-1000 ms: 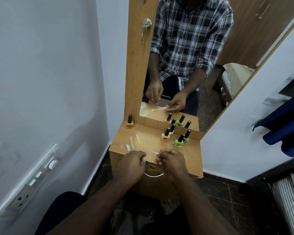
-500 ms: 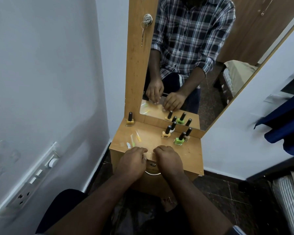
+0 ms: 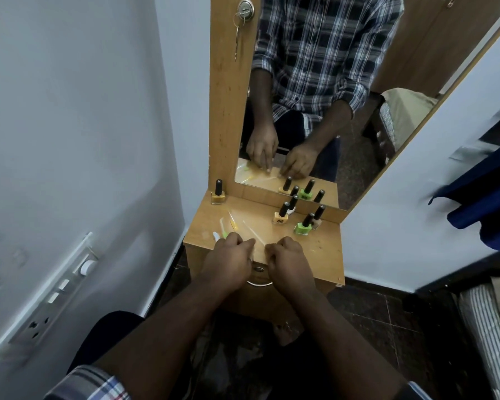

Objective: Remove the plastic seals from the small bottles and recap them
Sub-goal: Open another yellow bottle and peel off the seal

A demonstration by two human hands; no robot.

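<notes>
Several small nail-polish bottles with black caps stand on the wooden shelf (image 3: 324, 249): a yellow bottle (image 3: 217, 196) at the back left, an orange bottle (image 3: 280, 217), a white bottle (image 3: 292, 205), a green bottle (image 3: 303, 227) and a beige bottle (image 3: 317, 220) at the back right. Peeled seals (image 3: 227, 225) lie at the front left. A clear plastic seal (image 3: 253, 230) runs to the thumb of my right hand (image 3: 289, 259), which seems to pinch it. My left hand (image 3: 228, 259) rests at the shelf's front edge, fingers bent down; its grip is hidden.
A tall mirror (image 3: 329, 111) rises behind the shelf, with a key hanging in the lock (image 3: 245, 9) of its wooden frame. A drawer handle (image 3: 259, 282) sits below my hands. A socket panel (image 3: 55, 298) is on the left wall; blue cloth (image 3: 488, 197) hangs right.
Both hands dropped from holding the clear seal stretched above the shelf to resting at its front edge, then drew slightly apart.
</notes>
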